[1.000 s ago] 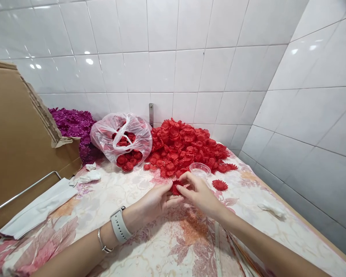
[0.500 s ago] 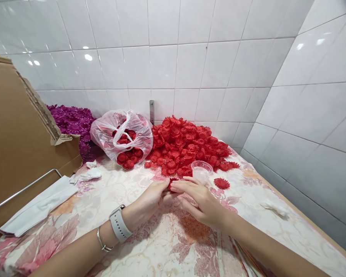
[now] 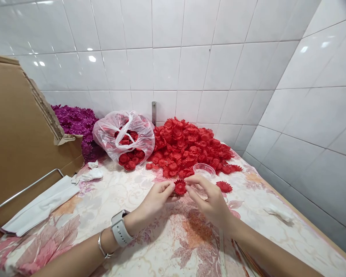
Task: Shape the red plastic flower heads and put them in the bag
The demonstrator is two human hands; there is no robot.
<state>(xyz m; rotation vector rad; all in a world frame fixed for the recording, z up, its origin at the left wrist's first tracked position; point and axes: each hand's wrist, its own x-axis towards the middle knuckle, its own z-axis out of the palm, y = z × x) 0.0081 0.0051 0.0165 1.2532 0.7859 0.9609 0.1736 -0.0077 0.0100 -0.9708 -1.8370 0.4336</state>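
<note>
A red artificial flower [image 3: 180, 187] with a fringed edge is pinched by its left side in my left hand [image 3: 158, 196], its front facing up toward me. My right hand [image 3: 209, 198] is at the flower's right edge, thumb and index finger apart; whether the tips touch the petals is hard to make out. Just beyond them stands a clear plastic tub [image 3: 204, 169], partly behind my right fingers. One loose red flower [image 3: 224, 187] lies to the right of the tub. A big pile of red flowers [image 3: 187, 146] rises behind.
A clear plastic bag [image 3: 106, 132] of red flowers stands left of the pile, beside a purple flower heap [image 3: 77, 125]. A cardboard box [image 3: 14, 123] with a metal wire rack [image 3: 25, 190] is at the left. Crumpled tissue [image 3: 279, 214] lies on the right. Tiled walls bound the table.
My right hand's fingers have drawn back to the right off the flower, which they partly covered before, so its front now shows. My left hand still holds it.
</note>
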